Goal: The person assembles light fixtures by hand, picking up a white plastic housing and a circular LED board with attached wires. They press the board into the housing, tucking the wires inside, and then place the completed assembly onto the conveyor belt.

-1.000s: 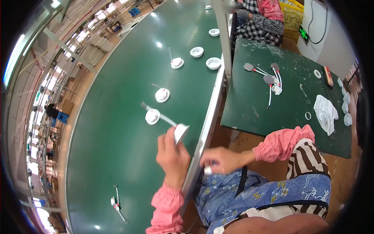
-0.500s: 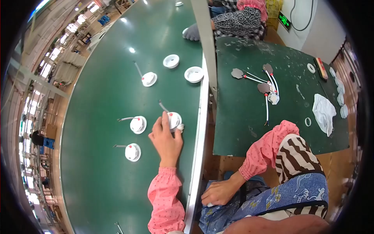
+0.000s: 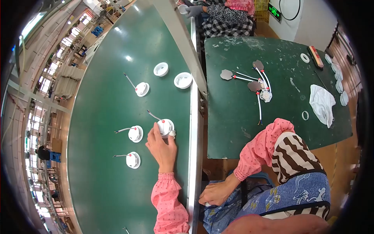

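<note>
My left hand (image 3: 161, 150) is at a round white light fitting (image 3: 165, 128) with a red spot and a short grey cable, lying on the green bench. Fingers rest along its left edge, and the thumb, wrapped in white, presses its lower right edge. Three similar fittings lie nearby: the nearest fitting (image 3: 135, 133) to the left, a lower fitting (image 3: 133, 160) and an upper fitting (image 3: 142, 89). Low by my lap, my right hand (image 3: 215, 194) has its fingers curled in against the blue apron (image 3: 249, 201); a bit of white shows at a fingertip, and what it holds, if anything, is hidden.
Two white ring-shaped housings (image 3: 183, 80) sit near the bench's metal edge (image 3: 196, 156), below a slanting metal post (image 3: 181, 39). The side table (image 3: 233, 128) bears wired grey discs (image 3: 255, 86), a white cloth (image 3: 321, 105) and a brush (image 3: 315, 57). Another person's gloved hand (image 3: 193, 11) holds a white cup-shaped part.
The view has shifted slightly. My left hand stays at the same fitting, with more of the fitting's top showing. The other person's gloved hand has moved up and now has a white part.
</note>
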